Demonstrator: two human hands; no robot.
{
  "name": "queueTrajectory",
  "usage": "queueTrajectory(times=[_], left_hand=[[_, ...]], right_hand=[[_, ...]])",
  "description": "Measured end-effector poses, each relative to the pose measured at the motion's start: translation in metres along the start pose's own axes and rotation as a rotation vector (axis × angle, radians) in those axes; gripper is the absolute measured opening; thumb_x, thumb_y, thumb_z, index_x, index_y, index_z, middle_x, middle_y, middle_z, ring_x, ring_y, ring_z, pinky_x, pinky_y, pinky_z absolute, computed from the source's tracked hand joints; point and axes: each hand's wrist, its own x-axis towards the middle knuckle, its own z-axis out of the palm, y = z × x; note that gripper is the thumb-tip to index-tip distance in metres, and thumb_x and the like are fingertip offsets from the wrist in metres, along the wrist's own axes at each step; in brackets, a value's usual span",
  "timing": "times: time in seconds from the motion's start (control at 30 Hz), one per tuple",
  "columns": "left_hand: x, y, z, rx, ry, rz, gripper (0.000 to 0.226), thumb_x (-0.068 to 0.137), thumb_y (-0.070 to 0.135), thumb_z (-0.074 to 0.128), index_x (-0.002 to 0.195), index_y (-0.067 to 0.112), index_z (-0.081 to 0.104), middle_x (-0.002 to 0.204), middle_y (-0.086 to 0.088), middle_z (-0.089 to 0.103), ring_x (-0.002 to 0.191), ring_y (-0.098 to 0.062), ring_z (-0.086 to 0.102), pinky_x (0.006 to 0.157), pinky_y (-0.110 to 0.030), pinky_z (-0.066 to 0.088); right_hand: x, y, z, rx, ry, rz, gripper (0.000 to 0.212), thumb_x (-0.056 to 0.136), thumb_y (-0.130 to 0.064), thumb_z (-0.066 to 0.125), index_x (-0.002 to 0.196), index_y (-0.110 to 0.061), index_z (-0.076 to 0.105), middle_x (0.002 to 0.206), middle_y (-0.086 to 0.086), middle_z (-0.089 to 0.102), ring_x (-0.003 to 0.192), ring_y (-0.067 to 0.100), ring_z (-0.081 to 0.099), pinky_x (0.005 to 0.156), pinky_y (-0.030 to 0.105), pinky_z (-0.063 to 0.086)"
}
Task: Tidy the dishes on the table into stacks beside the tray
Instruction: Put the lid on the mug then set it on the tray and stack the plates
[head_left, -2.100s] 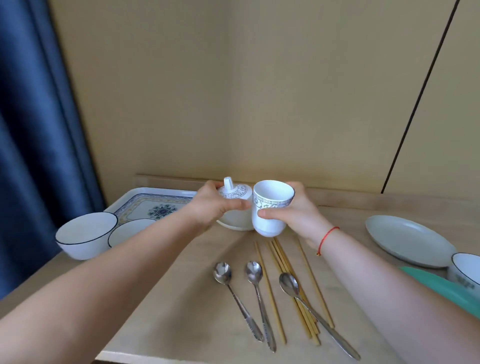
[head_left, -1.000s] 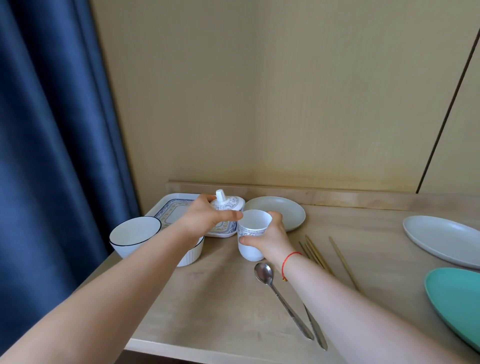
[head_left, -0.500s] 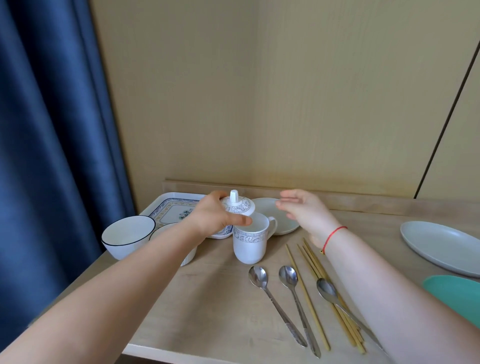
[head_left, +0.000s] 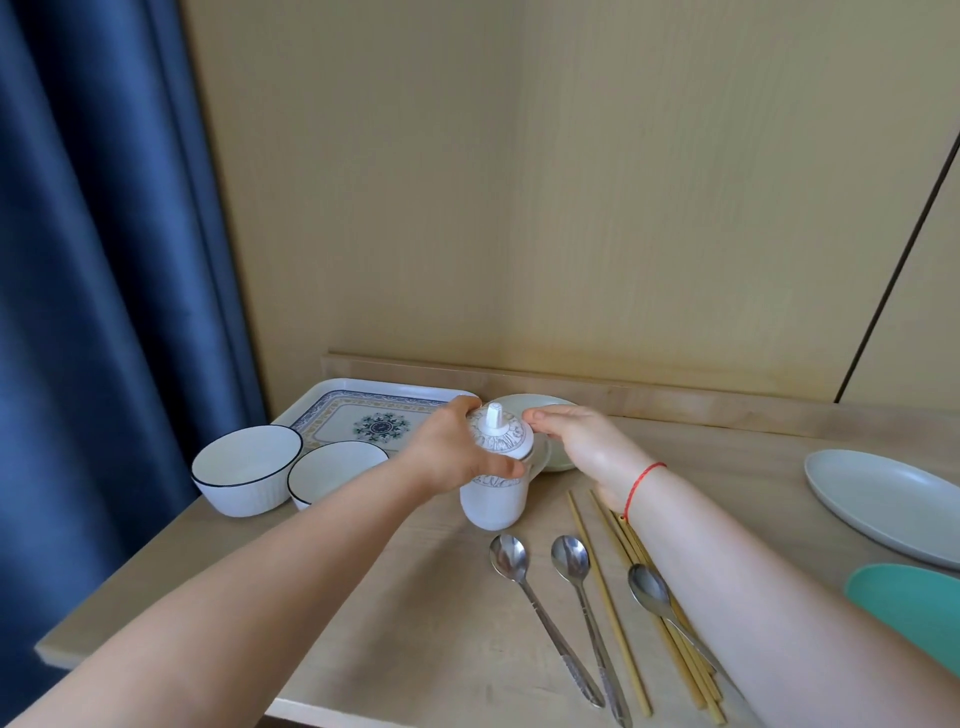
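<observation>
A white patterned cup (head_left: 491, 501) stands on the table just right of the patterned tray (head_left: 363, 410). A white lid with a knob (head_left: 500, 435) rests on the cup's mouth. My left hand (head_left: 447, 452) grips the lid from the left, thumb along the cup's rim. My right hand (head_left: 582, 441) hovers flat at the lid's right side, holding nothing, fingertips close to the lid. Behind the cup lies a small pale green plate (head_left: 540, 406), partly hidden by my right hand.
Two white bowls (head_left: 244, 467) (head_left: 332, 467) sit in front of the tray at the left. Three spoons (head_left: 545, 613) and several chopsticks (head_left: 608, 608) lie in front of the cup. A large grey plate (head_left: 883, 499) and a teal plate (head_left: 909, 603) are at the right.
My right hand set the cup on the table and let go. My left hand carried the lid rightward and lowered it onto the cup; my right hand came in beside it.
</observation>
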Motion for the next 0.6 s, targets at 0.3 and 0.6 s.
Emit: queueTrajectory(times=[0.3,0.6], left_hand=[[0.003,0.002,0.008,-0.048,-0.035,-0.001,0.078,0.062,0.031,0.089,0.127,0.018,0.048,0.112,0.005,0.061,0.103,-0.015,0.059,0.083,-0.026,0.049],[0.002,-0.006,0.014,-0.095,-0.068,-0.041,0.111,0.057,0.041,0.089,0.148,0.020,0.030,0.142,0.004,0.047,0.125,-0.014,0.049,0.097,-0.027,0.043]], right_hand=[[-0.002,0.009,-0.002,0.005,-0.004,-0.028,0.029,0.096,-0.017,0.054,0.121,-0.009,0.065,0.127,0.003,0.063,0.119,0.014,0.053,0.091,0.021,0.033],[0.001,0.019,-0.003,-0.098,-0.024,-0.071,0.034,0.096,-0.013,0.052,0.129,-0.010,0.058,0.133,0.004,0.058,0.124,0.015,0.050,0.096,0.021,0.033]])
